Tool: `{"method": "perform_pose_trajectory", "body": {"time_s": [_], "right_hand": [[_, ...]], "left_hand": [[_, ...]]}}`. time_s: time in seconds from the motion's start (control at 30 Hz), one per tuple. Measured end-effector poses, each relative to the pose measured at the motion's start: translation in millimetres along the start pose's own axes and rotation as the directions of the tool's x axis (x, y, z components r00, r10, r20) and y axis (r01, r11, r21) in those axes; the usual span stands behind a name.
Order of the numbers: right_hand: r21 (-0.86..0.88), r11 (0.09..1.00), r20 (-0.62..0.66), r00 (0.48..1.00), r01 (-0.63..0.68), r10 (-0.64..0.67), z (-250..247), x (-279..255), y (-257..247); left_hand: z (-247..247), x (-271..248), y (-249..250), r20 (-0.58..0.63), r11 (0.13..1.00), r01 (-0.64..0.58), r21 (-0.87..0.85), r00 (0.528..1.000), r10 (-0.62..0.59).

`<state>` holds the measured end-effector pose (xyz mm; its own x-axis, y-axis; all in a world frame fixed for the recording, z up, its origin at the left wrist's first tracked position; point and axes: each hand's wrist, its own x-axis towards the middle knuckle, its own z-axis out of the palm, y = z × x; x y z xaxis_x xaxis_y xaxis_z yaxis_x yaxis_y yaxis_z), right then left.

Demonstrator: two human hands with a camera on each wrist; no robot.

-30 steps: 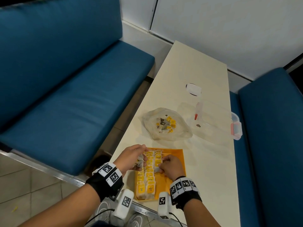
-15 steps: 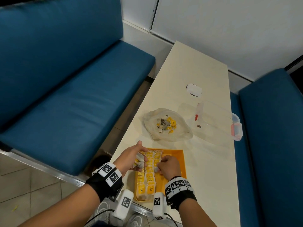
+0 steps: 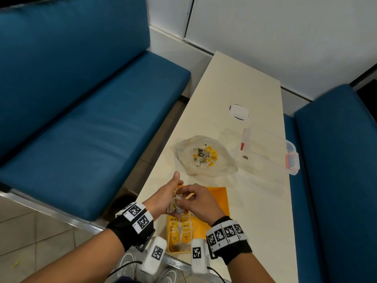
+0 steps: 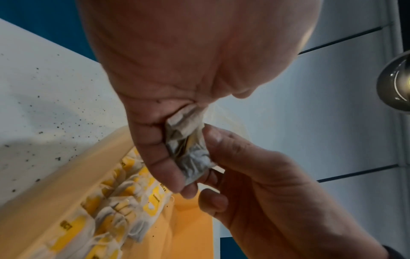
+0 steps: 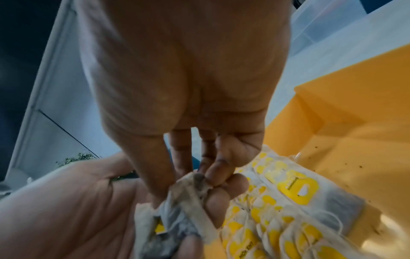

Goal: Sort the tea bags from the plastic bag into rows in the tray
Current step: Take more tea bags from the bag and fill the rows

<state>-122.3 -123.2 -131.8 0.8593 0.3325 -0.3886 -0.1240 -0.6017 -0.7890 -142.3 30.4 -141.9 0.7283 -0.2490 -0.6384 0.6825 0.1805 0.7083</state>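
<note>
Clearly the step in hand is a hand-over above the shallow orange plastic tray (image 3: 219,198): a small clump of soft grey paper tea bags (image 4: 188,150) sits just over the tray's far-left part, gripped in the curled fingers of the left hand (image 3: 163,198), while the right hand (image 3: 201,203) pinches one bag at the clump's edge between thumb and fingertips. Two rows of yellow-tagged tea bags (image 3: 181,231) already fill the tray's left side, and its right side is bare orange. Next, I judge, the pinched bag must be teased free without dragging its neighbours or their strings, then laid at the end of a row or used to start a new one. Beyond the tray's far edge lies the crumpled clear plastic bag (image 3: 206,156) with more tea bags in it, so the sorting is partly done. Only the head view shows that bag and, past it to the right, a clear lidded plastic box (image 3: 265,152). The wrist views alone show how the fingers close on the clump, the dark tea dust on the white table beside the tray, and the strings tangled over the rows.
</note>
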Motion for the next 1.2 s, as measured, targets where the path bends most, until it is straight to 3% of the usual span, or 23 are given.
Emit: {"method": "perform_pose_trajectory", "body": {"time_s": [0.27, 0.47, 0.77, 0.87, 0.97, 1.07, 1.13, 1.2], "right_hand": [[0.204, 0.977, -0.107, 0.991, -0.059, 0.083, -6, 2, 9], [0.529, 0.845, -0.095, 0.983, -0.085, 0.158, -11, -1, 14], [0.653, 0.754, -0.075, 0.985, -0.072, 0.158, -12, -2, 17], [0.606, 0.791, -0.087, 0.983, -0.078, 0.164, -12, -3, 16], [0.274, 0.961, -0.18, 0.98, -0.033, 0.085, -13, -4, 18], [0.031, 0.994, -0.254, 0.962, 0.108, -0.096, -14, -6, 17], [-0.01, 0.988, -0.285, 0.947, 0.155, -0.151, -14, -5, 14], [0.062, 0.99, -0.306, 0.947, 0.123, -0.099, -15, -4, 12]], "left_hand": [[-7, 1, 0, 0.025, 0.999, -0.023, 0.037, 0.999, 0.022], [-17, 7, -9, -0.023, 0.99, -0.125, 0.072, 0.992, 0.127], [-11, 8, -10, -0.079, 0.934, -0.266, 0.24, 0.953, 0.292], [-11, 10, -8, -0.121, 0.917, -0.312, 0.249, 0.929, 0.349], [-10, 11, -4, -0.124, 0.874, -0.358, 0.329, 0.901, 0.416], [-10, 11, -2, -0.068, 0.797, -0.378, 0.471, 0.885, 0.46], [-9, 11, 0, -0.043, 0.747, -0.39, 0.538, 0.873, 0.486], [-8, 10, 2, -0.035, 0.749, -0.397, 0.531, 0.872, 0.488]]}}
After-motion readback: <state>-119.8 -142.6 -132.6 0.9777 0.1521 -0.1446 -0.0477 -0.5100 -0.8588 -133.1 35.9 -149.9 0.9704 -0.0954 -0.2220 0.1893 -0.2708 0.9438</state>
